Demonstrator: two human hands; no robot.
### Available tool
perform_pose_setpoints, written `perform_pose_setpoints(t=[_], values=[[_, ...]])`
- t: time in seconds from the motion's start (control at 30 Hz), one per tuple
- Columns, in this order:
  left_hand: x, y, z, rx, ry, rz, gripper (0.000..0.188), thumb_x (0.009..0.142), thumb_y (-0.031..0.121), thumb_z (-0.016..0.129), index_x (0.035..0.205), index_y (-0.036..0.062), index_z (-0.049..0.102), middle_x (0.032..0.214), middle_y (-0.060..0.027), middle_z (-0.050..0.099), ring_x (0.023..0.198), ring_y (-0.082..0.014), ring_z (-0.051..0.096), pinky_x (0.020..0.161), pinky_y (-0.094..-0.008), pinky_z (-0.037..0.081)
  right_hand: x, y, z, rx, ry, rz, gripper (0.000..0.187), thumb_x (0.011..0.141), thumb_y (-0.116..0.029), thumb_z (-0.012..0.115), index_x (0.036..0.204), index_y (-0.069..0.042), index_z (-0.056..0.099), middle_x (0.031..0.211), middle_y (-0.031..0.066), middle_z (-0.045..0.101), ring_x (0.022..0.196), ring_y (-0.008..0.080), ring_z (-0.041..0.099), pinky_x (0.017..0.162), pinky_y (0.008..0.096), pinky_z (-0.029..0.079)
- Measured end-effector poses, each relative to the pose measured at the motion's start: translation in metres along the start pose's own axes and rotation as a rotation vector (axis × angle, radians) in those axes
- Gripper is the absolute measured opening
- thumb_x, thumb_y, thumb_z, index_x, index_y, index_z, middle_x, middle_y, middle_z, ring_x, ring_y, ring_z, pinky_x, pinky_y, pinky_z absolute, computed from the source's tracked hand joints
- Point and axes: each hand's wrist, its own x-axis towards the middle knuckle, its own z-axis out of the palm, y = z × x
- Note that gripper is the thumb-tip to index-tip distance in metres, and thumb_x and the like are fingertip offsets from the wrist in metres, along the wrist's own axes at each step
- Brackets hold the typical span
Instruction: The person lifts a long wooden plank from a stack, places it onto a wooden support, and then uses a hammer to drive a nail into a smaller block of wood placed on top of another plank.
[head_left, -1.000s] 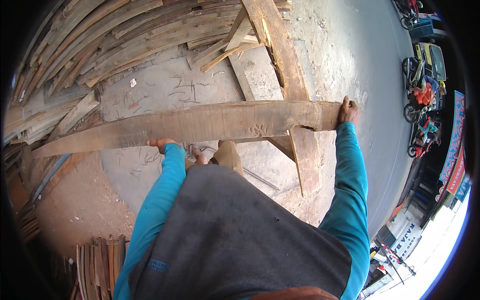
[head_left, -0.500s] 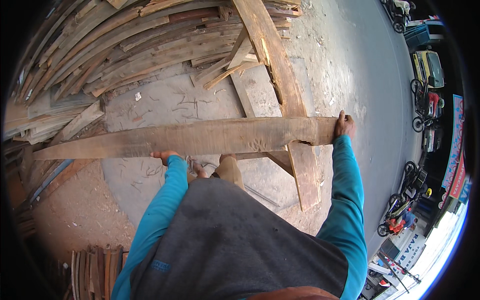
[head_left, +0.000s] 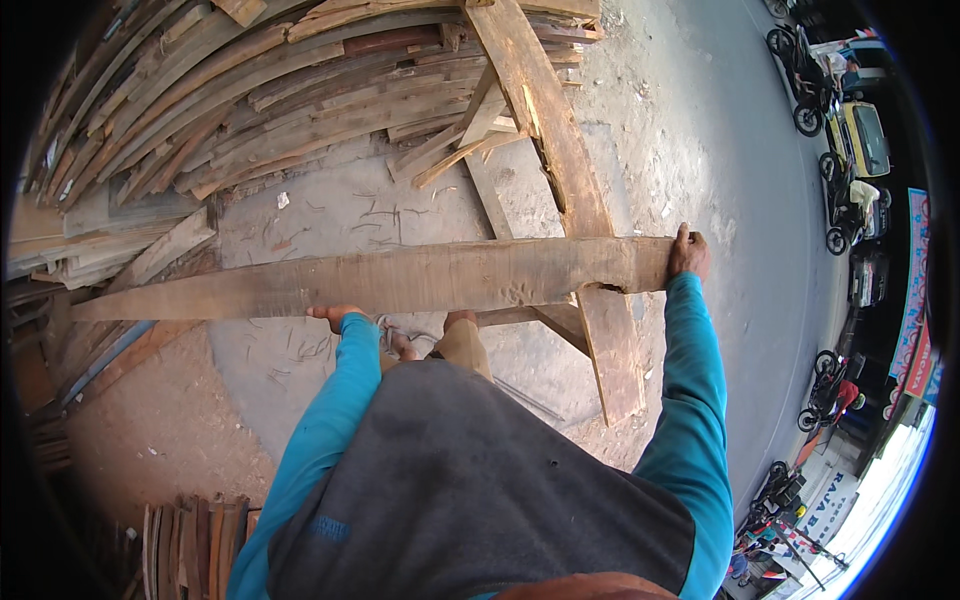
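Note:
A long weathered wooden plank (head_left: 430,277) stretches across the view in front of me, with a notch in its near edge toward the right. My right hand (head_left: 688,253) is closed round its right end. At the near edge, left of the middle, my left hand (head_left: 337,317) grips the plank, its fingers partly hidden beneath the wood. Under the plank's right part runs another rough board (head_left: 545,110) with a splintered edge, crossing it and slanting toward me. A timber support (head_left: 485,195) shows below that board.
Stacked old boards (head_left: 330,110) fill the far left. More upright timber pieces (head_left: 190,545) stand at the near left. Bent nails (head_left: 375,210) are scattered on the concrete ground. To the right, a road (head_left: 745,200) carries motorcycles (head_left: 800,85) and a yellow vehicle (head_left: 865,140).
My hands and the plank stay almost in place. The view has shifted slightly, and motorcycles on the road have moved along.

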Motion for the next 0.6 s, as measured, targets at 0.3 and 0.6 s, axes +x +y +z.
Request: perform_pose_setpoints(t=[0.3, 0.6], values=[[-0.002, 0.006, 0.006, 0.091, 0.01, -0.089, 0.106, 0.088, 0.079, 0.024, 0.14, -0.012, 0.038, 0.145, -0.0271, 0.042, 0.134, -0.0391, 0.042, 0.114, -0.0456, 0.032, 0.015, 0.005, 0.005, -0.015, -0.035, -0.01, 0.059, 0.087, -0.056, 0.048, 0.108, -0.005, 0.07, 0.111, 0.0204, 0.068, 0.108, 0.037, 0.063, 0.096, 0.0454, 0.046], [0.02, 0.017, -0.056, 0.401, -0.482, -0.104, 0.087, 0.091, 0.072, 0.038, 0.136, -0.0023, 0.046, 0.136, -0.0176, 0.048, 0.119, -0.0287, 0.052, 0.099, -0.0402, 0.047, 0.016, 0.01, 0.006, -0.053, -0.073, -0.012, 0.062, 0.087, -0.06, 0.047, 0.112, -0.008, 0.069, 0.116, 0.0195, 0.067, 0.111, 0.0352, 0.062, 0.097, 0.0449, 0.045]])
